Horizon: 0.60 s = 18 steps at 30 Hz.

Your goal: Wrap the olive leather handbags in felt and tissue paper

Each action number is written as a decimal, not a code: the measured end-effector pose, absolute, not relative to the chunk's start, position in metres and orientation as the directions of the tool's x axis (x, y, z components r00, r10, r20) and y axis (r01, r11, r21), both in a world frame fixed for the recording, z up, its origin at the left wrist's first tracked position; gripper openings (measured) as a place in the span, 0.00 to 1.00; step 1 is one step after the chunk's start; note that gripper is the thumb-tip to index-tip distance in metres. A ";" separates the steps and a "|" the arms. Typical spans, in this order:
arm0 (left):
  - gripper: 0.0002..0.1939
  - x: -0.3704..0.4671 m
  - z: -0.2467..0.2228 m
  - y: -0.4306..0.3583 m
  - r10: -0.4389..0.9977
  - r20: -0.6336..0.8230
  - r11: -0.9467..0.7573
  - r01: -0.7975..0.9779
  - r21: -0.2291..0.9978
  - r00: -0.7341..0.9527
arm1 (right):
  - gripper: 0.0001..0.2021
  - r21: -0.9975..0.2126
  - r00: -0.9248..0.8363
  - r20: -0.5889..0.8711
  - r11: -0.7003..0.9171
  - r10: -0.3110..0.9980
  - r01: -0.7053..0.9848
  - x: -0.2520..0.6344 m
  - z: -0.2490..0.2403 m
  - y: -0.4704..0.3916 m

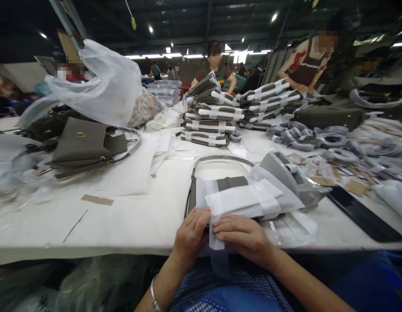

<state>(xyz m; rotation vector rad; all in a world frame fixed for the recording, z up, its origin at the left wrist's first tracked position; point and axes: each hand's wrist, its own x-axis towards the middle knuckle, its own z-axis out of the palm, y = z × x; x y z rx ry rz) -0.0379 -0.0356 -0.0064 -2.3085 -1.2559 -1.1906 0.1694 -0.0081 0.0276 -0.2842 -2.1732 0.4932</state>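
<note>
A dark olive handbag [232, 183] lies near the table's front edge, its strap looped behind it. White padding [243, 199] covers much of the bag, and a translucent strip [216, 243] wraps its left part and hangs over the edge. My left hand [192, 234] is closed at the bag's near left side, fingertips beside the strip. Just right of it, my right hand [244, 236] pinches the strip against the padding, its fingers pressed together. The undersides of both hands are hidden.
A grey tape dispenser [283, 173] stands right of the bag, beside a black phone [365, 213]. Wrapped bags [212, 125] are stacked behind. An unwrapped bag [80, 141] and plastic sheeting [103, 86] lie left. Two people work across the table [132, 225].
</note>
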 end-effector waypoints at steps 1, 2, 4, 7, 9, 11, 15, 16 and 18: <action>0.15 -0.038 -0.007 -0.036 0.583 0.761 -0.590 0.792 0.154 0.286 | 0.15 -0.428 -0.607 0.710 0.903 0.357 0.031 0.170 0.026 -0.008; 0.17 -0.038 -0.008 -0.036 0.586 0.761 -0.586 0.795 0.158 0.281 | 0.15 -0.415 -0.621 0.703 0.909 0.346 0.036 0.171 0.024 -0.009; 0.20 -0.039 -0.009 -0.036 0.593 0.758 -0.578 0.799 0.166 0.272 | 0.16 -0.399 -0.658 0.677 0.916 0.331 0.051 0.173 0.023 -0.009; 0.23 -0.039 -0.011 -0.036 0.608 0.747 -0.573 0.800 0.179 0.268 | 0.14 -0.379 -0.695 0.652 0.924 0.305 0.050 0.176 0.022 -0.008; 0.22 -0.039 -0.011 -0.036 0.613 0.741 -0.575 0.798 0.181 0.273 | 0.13 -0.351 -0.694 0.665 0.936 0.277 0.037 0.177 0.021 -0.007; 0.21 -0.039 -0.010 -0.037 0.609 0.743 -0.578 0.796 0.178 0.277 | 0.12 -0.320 -0.683 0.685 0.947 0.254 0.030 0.178 0.019 -0.007; 0.21 -0.040 -0.010 -0.039 0.584 0.743 -0.615 0.775 0.142 0.328 | 0.10 -0.286 -0.697 0.678 0.957 0.233 0.043 0.178 0.028 -0.011; 0.21 -0.040 -0.010 -0.039 0.579 0.736 -0.629 0.767 0.129 0.351 | 0.08 -0.301 -0.718 0.653 0.952 0.240 0.045 0.178 0.035 -0.012; 0.19 -0.040 -0.011 -0.039 0.567 0.733 -0.644 0.757 0.111 0.376 | 0.06 -0.352 -0.746 0.598 0.932 0.293 0.084 0.180 0.053 -0.008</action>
